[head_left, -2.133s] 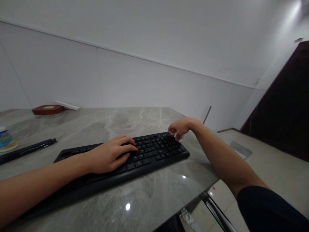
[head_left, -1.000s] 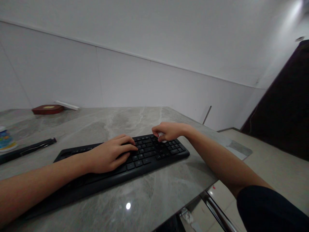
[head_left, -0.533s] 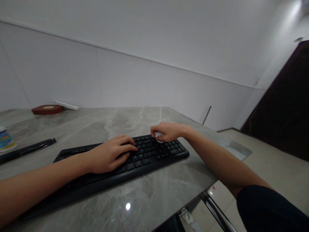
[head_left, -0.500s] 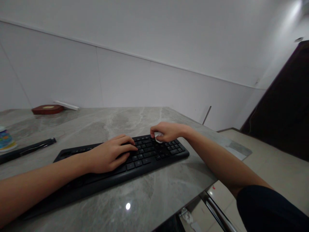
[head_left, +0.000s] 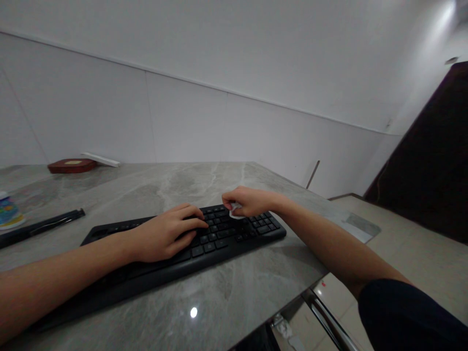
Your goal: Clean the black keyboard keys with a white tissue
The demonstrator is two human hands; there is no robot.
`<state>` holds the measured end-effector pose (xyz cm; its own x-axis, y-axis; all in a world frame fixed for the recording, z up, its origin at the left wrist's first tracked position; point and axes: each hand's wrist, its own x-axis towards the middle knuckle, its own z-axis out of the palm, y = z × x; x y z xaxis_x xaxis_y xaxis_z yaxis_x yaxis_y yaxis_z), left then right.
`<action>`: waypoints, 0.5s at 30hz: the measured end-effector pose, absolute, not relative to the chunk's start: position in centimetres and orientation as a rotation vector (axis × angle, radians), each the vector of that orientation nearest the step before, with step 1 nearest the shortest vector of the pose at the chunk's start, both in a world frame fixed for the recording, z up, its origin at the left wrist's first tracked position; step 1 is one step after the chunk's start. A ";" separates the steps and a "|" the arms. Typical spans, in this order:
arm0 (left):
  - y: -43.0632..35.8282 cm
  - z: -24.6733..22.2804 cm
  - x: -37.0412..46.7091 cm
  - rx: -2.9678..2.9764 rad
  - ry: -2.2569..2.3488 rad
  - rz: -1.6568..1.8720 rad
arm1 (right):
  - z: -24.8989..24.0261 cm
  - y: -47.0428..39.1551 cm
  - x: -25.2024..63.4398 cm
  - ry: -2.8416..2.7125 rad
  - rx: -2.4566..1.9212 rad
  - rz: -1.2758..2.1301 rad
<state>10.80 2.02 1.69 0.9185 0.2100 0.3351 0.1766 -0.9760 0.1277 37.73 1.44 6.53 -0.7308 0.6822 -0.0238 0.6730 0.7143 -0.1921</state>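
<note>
A black keyboard (head_left: 215, 246) lies at a slant on the grey marbled tabletop. My left hand (head_left: 168, 233) rests on its middle keys with the fingers spread out flat, holding nothing. Over the upper right part of the keys, my right hand (head_left: 249, 201) is closed around a small white wad (head_left: 234, 210) that looks like tissue or cloth. The wad shows between thumb and fingers, down at the keys. My left forearm and hand cover much of the keyboard's left half.
On the left stand a colourful tub (head_left: 10, 212) and a long black bar-shaped object (head_left: 44, 226). A reddish-brown box (head_left: 72, 165) and a white strip (head_left: 100, 159) lie near the wall. The tabletop (head_left: 256, 287) ends at the lower right, above a metal rail (head_left: 331, 321).
My right hand has moved slightly left across the keys with the white wad in it. My left hand has stayed in place on the keyboard.
</note>
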 end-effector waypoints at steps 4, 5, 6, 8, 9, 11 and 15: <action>2.1 1.7 10.8 2.976 0.279 0.564 | 6.7 1.3 37.5 -2.935 -1.103 0.337; 2.1 1.7 10.9 2.973 0.277 0.569 | 6.7 1.3 37.6 -2.934 -1.111 0.331; 2.1 1.7 10.9 2.972 0.278 0.572 | 6.6 1.4 37.6 -2.919 -1.129 0.310; 2.1 1.7 10.9 2.972 0.285 0.568 | 6.5 1.4 37.6 -2.874 -1.171 0.258; 2.1 1.7 10.9 2.973 0.287 0.564 | 6.5 1.4 37.6 -2.856 -1.181 0.247; 2.1 1.7 10.9 2.976 0.290 0.551 | 6.4 1.4 37.5 -2.862 -1.158 0.299; 2.1 1.7 10.8 2.985 0.301 0.524 | 6.6 1.0 37.3 -2.915 -1.080 0.457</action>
